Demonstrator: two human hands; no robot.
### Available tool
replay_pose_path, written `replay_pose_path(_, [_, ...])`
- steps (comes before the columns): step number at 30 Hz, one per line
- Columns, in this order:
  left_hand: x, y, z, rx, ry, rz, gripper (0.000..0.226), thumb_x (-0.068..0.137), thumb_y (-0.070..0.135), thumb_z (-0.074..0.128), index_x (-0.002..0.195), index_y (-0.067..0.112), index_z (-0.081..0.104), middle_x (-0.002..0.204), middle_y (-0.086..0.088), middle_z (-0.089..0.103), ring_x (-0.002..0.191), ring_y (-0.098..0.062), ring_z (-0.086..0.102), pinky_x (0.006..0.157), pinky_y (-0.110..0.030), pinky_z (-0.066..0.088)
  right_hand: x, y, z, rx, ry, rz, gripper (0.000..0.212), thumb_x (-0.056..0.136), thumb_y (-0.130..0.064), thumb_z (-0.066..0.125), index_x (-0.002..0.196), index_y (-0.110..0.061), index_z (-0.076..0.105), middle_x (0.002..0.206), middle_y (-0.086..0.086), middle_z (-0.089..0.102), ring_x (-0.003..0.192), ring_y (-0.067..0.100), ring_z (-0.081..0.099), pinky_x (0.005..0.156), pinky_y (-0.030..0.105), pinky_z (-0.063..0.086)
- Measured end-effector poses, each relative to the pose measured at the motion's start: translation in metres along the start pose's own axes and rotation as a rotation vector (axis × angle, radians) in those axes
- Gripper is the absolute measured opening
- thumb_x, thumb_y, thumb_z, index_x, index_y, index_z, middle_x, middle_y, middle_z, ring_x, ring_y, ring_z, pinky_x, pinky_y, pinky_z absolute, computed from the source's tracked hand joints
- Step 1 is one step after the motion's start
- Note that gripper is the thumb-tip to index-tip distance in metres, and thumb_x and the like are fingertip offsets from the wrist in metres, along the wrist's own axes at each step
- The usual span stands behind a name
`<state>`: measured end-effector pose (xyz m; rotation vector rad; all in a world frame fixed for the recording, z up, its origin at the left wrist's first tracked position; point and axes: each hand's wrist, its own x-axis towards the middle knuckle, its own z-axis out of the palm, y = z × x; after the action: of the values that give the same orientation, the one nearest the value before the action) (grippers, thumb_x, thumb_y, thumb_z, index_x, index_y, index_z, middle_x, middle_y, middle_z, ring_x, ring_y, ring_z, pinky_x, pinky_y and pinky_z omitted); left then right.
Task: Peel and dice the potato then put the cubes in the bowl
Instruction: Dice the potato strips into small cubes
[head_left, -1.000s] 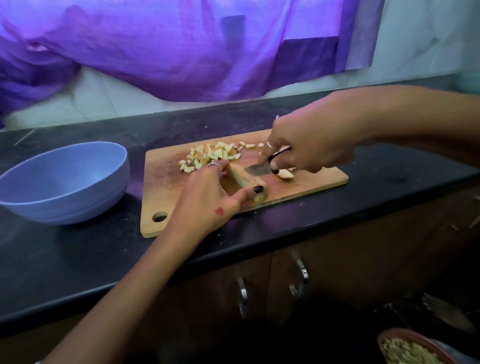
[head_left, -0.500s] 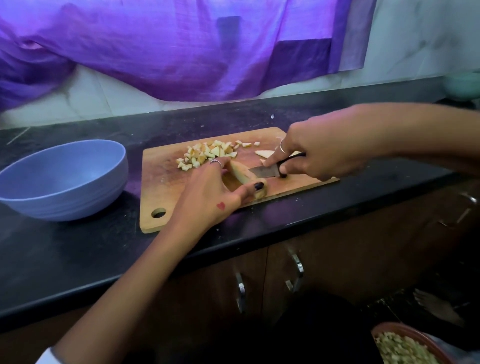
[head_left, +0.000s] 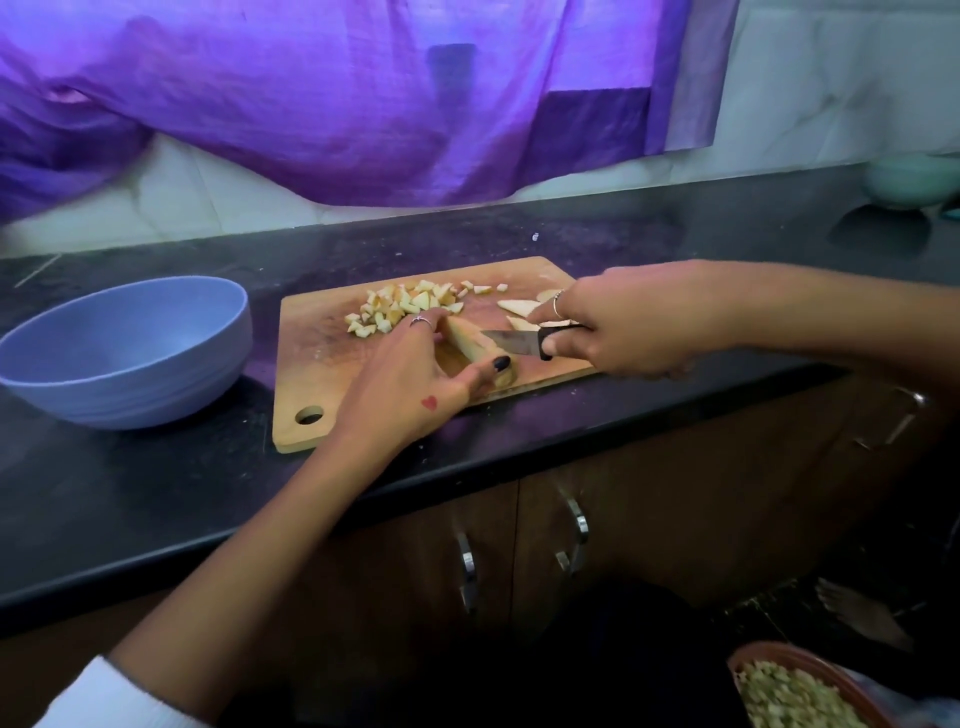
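Observation:
A peeled potato piece (head_left: 470, 340) lies on the wooden cutting board (head_left: 322, 364), pinned by my left hand (head_left: 410, 384) with thumb and fingers on either side. My right hand (head_left: 623, 327) grips a black-handled knife (head_left: 514, 343) whose blade points left and touches the potato piece. A pile of potato cubes (head_left: 400, 309) sits at the board's far side. Two flat potato slices (head_left: 519, 307) lie beside my right hand. A blue bowl (head_left: 124, 353) with nothing visible in it stands left of the board.
The board rests on a black counter (head_left: 156, 493) near its front edge, above brown cabinet doors (head_left: 519, 561). A purple cloth (head_left: 337, 104) hangs over the back wall. A teal bowl (head_left: 909, 179) stands far right. A brown bowl of scraps (head_left: 800, 691) sits low at the right.
My right hand has drawn the knife back from the slices and set the blade against the potato piece under my left hand. The view has shifted slightly.

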<state>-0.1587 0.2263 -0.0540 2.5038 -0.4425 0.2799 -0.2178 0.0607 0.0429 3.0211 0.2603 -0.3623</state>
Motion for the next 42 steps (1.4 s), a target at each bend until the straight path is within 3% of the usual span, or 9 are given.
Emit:
replay_pose_path(3, [0.002,0.0,0.0,-0.016,-0.013,-0.013,0.085,0.077,0.063,0.061,0.144,0.017,0.035,0.137,-0.003,0.053,0.121,-0.019,0.051,0.094,-0.032,0.041,0.011,-0.003,-0.01,0.131,-0.099,0.077,0.03,0.103,-0.024,0.034,0.101,-0.002,0.054,0.059,0.008,0.052,0.026,0.013,0.039,0.032,0.014,0.032])
replay_pose_path(10, [0.006,-0.004,0.002,0.02,-0.028,0.007,0.09,0.078,0.071,0.054,0.15,0.026,0.024,0.144,-0.002,0.046,0.129,-0.022,0.045,0.104,-0.041,0.04,0.035,-0.019,-0.036,0.097,-0.194,0.215,0.041,0.103,-0.024,0.028,0.064,-0.012,0.035,0.035,-0.002,0.028,0.023,0.009,0.019,0.033,0.006,0.019])
replay_pose_path(16, [0.009,-0.006,0.003,0.033,-0.012,0.01,0.088,0.079,0.068,0.055,0.149,0.024,0.025,0.144,-0.001,0.046,0.129,-0.022,0.045,0.103,-0.039,0.04,0.042,-0.016,-0.035,0.048,-0.275,0.212,0.038,0.103,-0.023,0.026,0.07,-0.01,0.041,0.044,0.0,0.034,0.029,0.012,0.026,0.033,0.013,0.023])
replay_pose_path(18, [0.009,-0.006,0.004,0.04,0.001,0.014,0.087,0.08,0.066,0.056,0.149,0.023,0.027,0.143,-0.002,0.048,0.128,-0.023,0.046,0.103,-0.039,0.041,0.024,-0.016,-0.013,-0.057,-0.127,0.091,0.032,0.103,-0.021,0.03,0.085,-0.005,0.051,0.055,0.004,0.043,0.043,0.018,0.04,0.04,0.02,0.034])
replay_pose_path(20, [0.01,-0.006,0.004,0.048,0.006,0.013,0.086,0.081,0.064,0.056,0.149,0.021,0.027,0.142,-0.004,0.048,0.127,-0.024,0.047,0.103,-0.039,0.042,0.007,-0.019,0.004,-0.176,0.001,-0.013,0.02,0.103,-0.016,0.031,0.091,-0.011,0.046,0.063,0.001,0.035,0.052,0.016,0.035,0.04,0.014,0.034])
replay_pose_path(26, [0.008,-0.008,0.005,0.042,0.005,0.002,0.088,0.079,0.066,0.056,0.149,0.022,0.027,0.143,-0.003,0.048,0.128,-0.024,0.046,0.103,-0.042,0.042,0.003,-0.02,0.005,-0.006,0.063,0.089,0.028,0.103,-0.013,0.034,0.12,-0.01,0.056,0.063,-0.001,0.034,0.048,0.006,0.031,0.033,0.016,0.03])
replay_pose_path(31, [0.01,-0.011,0.007,0.058,0.025,0.01,0.088,0.079,0.068,0.055,0.148,0.021,0.028,0.143,-0.004,0.048,0.13,-0.023,0.045,0.105,-0.041,0.04,0.014,-0.023,0.045,0.054,0.133,0.107,0.029,0.104,-0.027,0.035,0.115,-0.011,0.055,0.07,0.001,0.032,0.058,0.017,0.035,0.066,0.033,0.038])
replay_pose_path(37, [0.011,-0.008,0.008,0.09,0.029,-0.024,0.089,0.079,0.07,0.053,0.149,0.02,0.027,0.143,-0.004,0.048,0.129,-0.024,0.046,0.105,-0.041,0.041,0.017,-0.017,0.051,0.136,0.187,0.12,0.028,0.104,-0.032,0.03,0.104,-0.014,0.052,0.07,0.0,0.031,0.066,0.02,0.037,0.068,0.035,0.036])
replay_pose_path(42, [0.011,-0.008,0.007,0.095,0.019,-0.027,0.09,0.079,0.07,0.052,0.148,0.019,0.028,0.143,-0.004,0.049,0.129,-0.025,0.047,0.105,-0.041,0.041,0.013,-0.007,0.041,0.078,0.112,0.091,0.037,0.104,-0.03,0.031,0.069,-0.017,0.03,0.071,0.003,0.032,0.057,0.015,0.034,0.056,0.031,0.034])
